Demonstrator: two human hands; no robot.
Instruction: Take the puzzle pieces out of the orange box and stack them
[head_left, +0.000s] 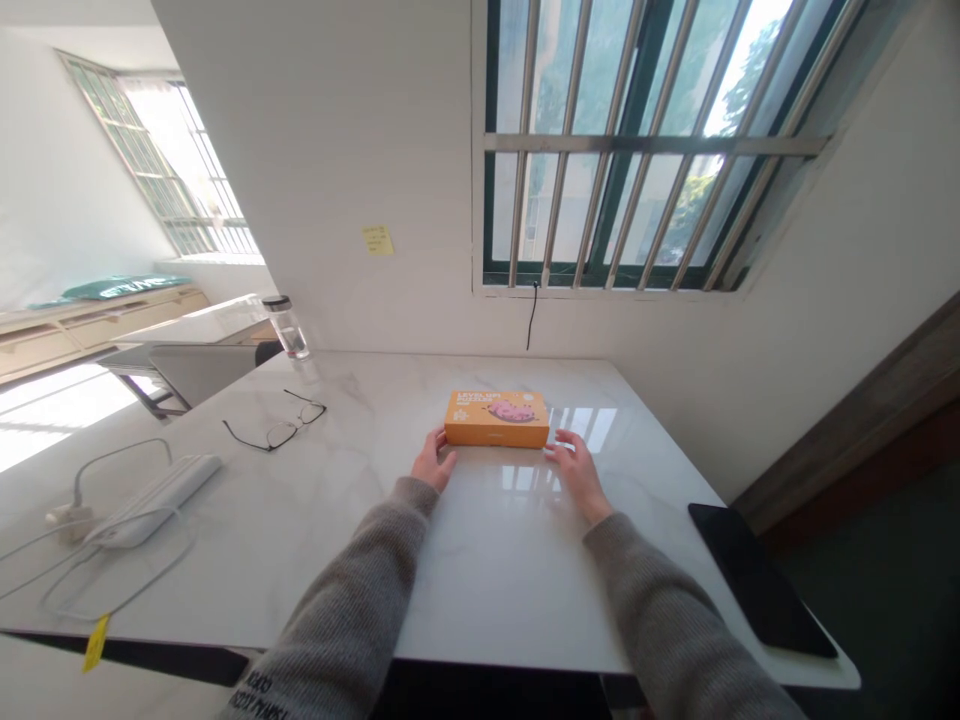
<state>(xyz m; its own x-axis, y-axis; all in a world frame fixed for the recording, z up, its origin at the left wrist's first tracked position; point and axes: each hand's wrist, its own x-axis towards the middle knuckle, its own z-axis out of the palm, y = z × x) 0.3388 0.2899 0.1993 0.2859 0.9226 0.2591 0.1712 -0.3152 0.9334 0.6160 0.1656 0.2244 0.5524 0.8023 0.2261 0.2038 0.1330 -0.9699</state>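
Neither hand has a grip yet: the left hand (433, 462) lies with open fingers just beside the left end of the orange box (497, 419), perhaps touching its corner, and the right hand (576, 470) rests flat and open on the counter (300, 500), close to the right end of the box but apart from it. The box lies flat at about 12 o'clock from the hands, near the far middle of the white marble counter, with its printed lid upward and its long side facing the person. I judge that this is the approach step, the two hands framing the box before taking it. A hold would call for both hands closing on the short ends, evenly, because the glossy top could let the box slide. At 10 o'clock lie eyeglasses (276, 427), further a water bottle (286, 326); at 9 o'clock a white power strip (154, 500) with cables; at 4 o'clock a black phone (757, 580).
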